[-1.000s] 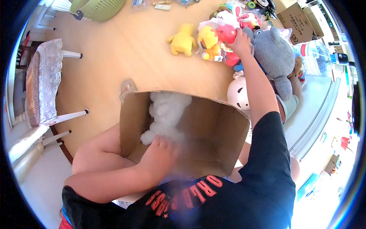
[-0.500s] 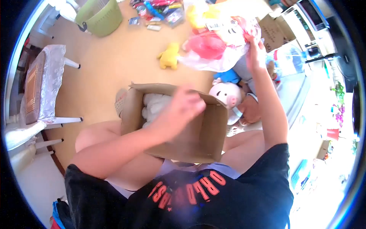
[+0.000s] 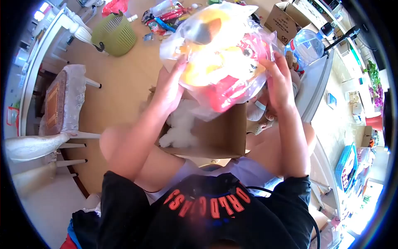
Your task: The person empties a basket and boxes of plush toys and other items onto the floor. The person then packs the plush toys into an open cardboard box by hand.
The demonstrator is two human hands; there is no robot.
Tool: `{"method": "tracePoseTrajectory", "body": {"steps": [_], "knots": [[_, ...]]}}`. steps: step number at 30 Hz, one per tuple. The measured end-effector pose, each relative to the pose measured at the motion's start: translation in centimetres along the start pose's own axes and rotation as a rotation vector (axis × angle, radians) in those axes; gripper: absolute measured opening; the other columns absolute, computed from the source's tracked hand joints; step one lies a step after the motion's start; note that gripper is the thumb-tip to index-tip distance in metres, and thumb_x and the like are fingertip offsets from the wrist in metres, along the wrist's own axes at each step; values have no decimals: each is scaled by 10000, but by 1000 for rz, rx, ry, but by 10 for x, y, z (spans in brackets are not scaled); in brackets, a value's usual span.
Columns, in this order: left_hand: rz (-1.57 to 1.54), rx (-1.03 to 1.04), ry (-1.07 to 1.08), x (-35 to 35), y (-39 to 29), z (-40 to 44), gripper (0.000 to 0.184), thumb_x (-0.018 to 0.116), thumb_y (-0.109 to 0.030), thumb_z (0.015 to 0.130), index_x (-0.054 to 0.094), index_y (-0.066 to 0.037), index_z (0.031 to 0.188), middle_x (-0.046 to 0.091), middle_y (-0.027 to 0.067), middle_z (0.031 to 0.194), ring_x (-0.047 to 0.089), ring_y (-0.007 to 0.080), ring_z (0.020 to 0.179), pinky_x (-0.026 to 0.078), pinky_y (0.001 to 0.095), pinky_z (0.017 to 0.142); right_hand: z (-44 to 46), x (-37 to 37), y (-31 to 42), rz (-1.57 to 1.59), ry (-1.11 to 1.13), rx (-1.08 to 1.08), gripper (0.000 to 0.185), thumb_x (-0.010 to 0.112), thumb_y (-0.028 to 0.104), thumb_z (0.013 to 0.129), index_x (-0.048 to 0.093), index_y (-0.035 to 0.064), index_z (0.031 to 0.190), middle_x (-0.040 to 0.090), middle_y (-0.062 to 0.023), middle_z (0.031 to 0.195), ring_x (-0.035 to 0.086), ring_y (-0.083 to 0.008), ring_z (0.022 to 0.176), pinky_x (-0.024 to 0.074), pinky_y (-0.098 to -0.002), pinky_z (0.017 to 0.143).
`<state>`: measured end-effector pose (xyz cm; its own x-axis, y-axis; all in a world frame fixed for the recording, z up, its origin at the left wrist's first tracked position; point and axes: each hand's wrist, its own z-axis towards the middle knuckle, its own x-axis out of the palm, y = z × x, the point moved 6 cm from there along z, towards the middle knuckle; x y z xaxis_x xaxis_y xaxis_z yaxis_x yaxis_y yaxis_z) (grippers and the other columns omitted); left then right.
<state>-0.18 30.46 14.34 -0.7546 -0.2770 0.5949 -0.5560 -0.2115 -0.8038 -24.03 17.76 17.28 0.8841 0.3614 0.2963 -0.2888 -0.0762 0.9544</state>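
Between my hands is a clear plastic bag [image 3: 195, 76] with yellow, orange and red-pink plush toys inside, raised above an open cardboard box [image 3: 219, 139]. My left hand [image 3: 169, 89] is closed on the bag's left side, and my right hand [image 3: 280, 81] grips its right side. Inside the box, a fluffy white plush toy [image 3: 179, 124] lies toward the left. The bag covers the box's far edge and part of its opening. Glare washes out some of the toys.
A green basket [image 3: 116, 37] stands far left, near a cloth-covered stool [image 3: 62, 99]. Small packaged items [image 3: 166, 16] lie on the floor at the back. Another cardboard box [image 3: 284, 23] and a large clear bottle [image 3: 309, 43] are at the right rear.
The bag has come nearer and moved left, over the box. My left hand has risen from above the box and taken hold of the bag, joining my right hand.
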Motion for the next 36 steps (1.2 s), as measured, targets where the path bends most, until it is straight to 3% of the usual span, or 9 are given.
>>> {"method": "tracePoseTrajectory", "body": {"steps": [6, 9, 13, 16, 21, 25, 27, 32, 36], "knots": [[-7, 15, -104, -2, 19, -16, 445, 641, -84, 928, 492, 4, 1339, 606, 93, 1259, 611, 218, 1138, 504, 378, 965, 14, -2, -24, -176, -50, 79, 610, 569, 198, 931, 367, 16, 1476, 489, -125, 1405, 446, -222, 1307, 307, -324, 1114], [-8, 0, -120, -8, 32, -15, 421, 626, -54, 926, 502, 9, 1323, 611, 101, 1257, 612, 210, 1134, 502, 369, 969, 14, -1, 0, -794, -211, -490, 614, 467, 272, 980, 317, 0, 1510, 200, -202, 1610, 248, -329, 1475, 208, -394, 1183], [32, -15, -143, -9, 43, -13, 425, 611, -20, 916, 502, 13, 1326, 608, 111, 1266, 607, 208, 1145, 491, 370, 986, -28, 62, 42, -782, 243, -1184, 554, 474, 355, 993, 472, 26, 1438, 305, -230, 1562, 304, -384, 1452, 262, -475, 1172], [78, -15, -147, -10, 44, -18, 434, 593, 11, 910, 498, 17, 1333, 604, 119, 1276, 603, 213, 1156, 481, 376, 1001, -20, 71, 5, -1210, 723, -1110, 515, 577, 372, 905, 590, 140, 1364, 515, -144, 1445, 440, -293, 1389, 278, -479, 1170], [31, -42, -174, -16, 37, -17, 447, 588, 19, 922, 477, 23, 1355, 595, 126, 1293, 590, 229, 1184, 486, 385, 1005, 116, -78, -45, -1388, -377, -474, 427, 403, 328, 1022, 606, 93, 1315, 478, -251, 1433, 404, -416, 1345, 293, -508, 1129], [57, -30, -159, -10, 37, -19, 459, 599, -8, 931, 464, 14, 1370, 588, 119, 1308, 592, 225, 1184, 502, 379, 996, 15, 49, 12, -694, 204, -976, 534, 513, 387, 964, 522, 80, 1400, 437, -231, 1480, 372, -380, 1401, 236, -473, 1185], [31, -1, -129, -2, 35, -20, 460, 592, -22, 939, 458, 6, 1378, 583, 112, 1318, 596, 225, 1180, 505, 380, 996, -23, 73, 2, -1154, 715, -1318, 570, 530, 410, 950, 505, 72, 1409, 455, -223, 1469, 412, -317, 1388, 264, -463, 1174], [-123, -7, -183, -43, 30, -4, 448, 480, -162, 1018, 406, -9, 1433, 525, 130, 1410, 537, 251, 1270, 434, 424, 1082, 143, -104, -117, -1137, -209, 244, 658, 330, 513, 1008, 600, -28, 1266, 626, -290, 1223, 567, -400, 1212, 398, -457, 1048], [-246, -54, -222, -63, 24, 0, 431, 386, -218, 1060, 411, -22, 1443, 510, 131, 1440, 508, 266, 1309, 401, 443, 1115, 99, -38, -125, -602, 268, 111, 704, 434, 562, 979, 501, -4, 1392, 552, -235, 1368, 523, -292, 1293, 366, -407, 1089]]}}
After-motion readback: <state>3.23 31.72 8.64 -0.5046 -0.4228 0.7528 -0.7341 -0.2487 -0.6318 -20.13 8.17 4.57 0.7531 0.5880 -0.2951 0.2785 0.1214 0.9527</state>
